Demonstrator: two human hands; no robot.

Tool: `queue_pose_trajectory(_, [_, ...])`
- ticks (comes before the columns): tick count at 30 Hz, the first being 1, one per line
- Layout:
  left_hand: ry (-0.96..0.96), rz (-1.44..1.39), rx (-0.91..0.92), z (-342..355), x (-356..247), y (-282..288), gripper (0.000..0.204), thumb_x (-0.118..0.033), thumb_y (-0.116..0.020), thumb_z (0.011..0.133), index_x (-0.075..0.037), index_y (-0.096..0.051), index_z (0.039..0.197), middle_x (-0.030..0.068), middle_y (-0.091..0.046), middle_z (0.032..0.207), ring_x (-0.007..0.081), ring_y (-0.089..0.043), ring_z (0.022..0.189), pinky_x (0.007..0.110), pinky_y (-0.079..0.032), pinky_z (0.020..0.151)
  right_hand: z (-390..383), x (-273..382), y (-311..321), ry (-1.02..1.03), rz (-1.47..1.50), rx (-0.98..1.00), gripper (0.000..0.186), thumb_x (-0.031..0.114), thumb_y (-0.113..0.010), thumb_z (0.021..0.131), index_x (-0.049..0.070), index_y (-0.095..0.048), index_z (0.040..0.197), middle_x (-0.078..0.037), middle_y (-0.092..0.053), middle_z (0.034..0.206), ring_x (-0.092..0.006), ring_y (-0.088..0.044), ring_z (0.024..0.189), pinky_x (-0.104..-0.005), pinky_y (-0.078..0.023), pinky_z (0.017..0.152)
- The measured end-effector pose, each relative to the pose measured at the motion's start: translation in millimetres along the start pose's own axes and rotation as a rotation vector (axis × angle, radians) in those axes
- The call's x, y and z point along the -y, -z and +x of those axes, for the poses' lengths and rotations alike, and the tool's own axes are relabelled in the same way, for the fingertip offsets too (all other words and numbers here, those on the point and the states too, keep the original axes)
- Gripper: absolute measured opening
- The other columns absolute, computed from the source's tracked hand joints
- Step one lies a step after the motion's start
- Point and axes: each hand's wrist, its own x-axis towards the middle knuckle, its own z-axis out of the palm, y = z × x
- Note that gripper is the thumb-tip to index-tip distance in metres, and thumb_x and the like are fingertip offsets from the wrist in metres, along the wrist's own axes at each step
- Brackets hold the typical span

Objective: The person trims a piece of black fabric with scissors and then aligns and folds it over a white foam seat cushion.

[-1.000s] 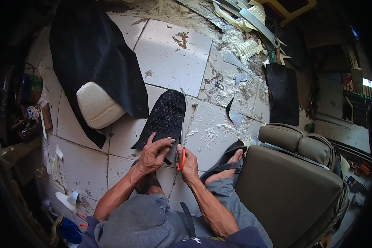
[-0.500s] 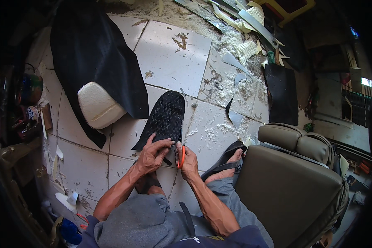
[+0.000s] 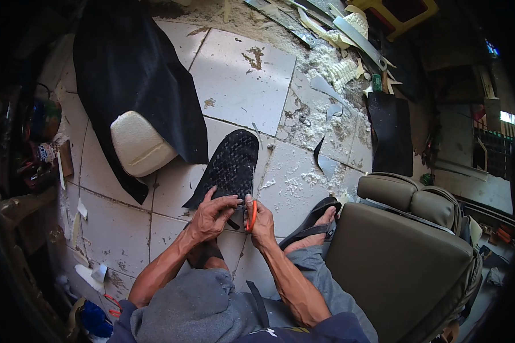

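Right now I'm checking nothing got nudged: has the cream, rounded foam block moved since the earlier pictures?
No, no visible move either way: judged against the joints of the white floor tiles, the cream, rounded foam block keeps its place.

No text is legible. Well left of the right grip (image 3: pixel 261 223), a small red-and-white printed object (image 3: pixel 47 152) is unreadable; below the grip, a dark-blue cloth garment (image 3: pixel 342 327) bears a white mark (image 3: pixel 264 331).

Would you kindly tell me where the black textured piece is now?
The black textured piece is near the head view's centre, just beyond the left hand, with orange-handled scissors in the right hand at its right edge.
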Motion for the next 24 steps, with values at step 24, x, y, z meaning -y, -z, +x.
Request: queue_pose_trajectory(24, [0.039,-0.045,0.06,-2,-6,7,0.014,-0.003,-0.061,0.096,-0.009,-0.065,0.107,0.004,-0.076,0.114,0.027,-0.065,0.124,0.062,-0.021,0.12,14,9,7,0.016,-0.018,0.014,0.051,0.057,-0.065,0.096,0.007,-0.062,0.086,0.002,-0.051,0.062,-0.0075,-0.051,0.052,-0.0233,-0.039,0.047])
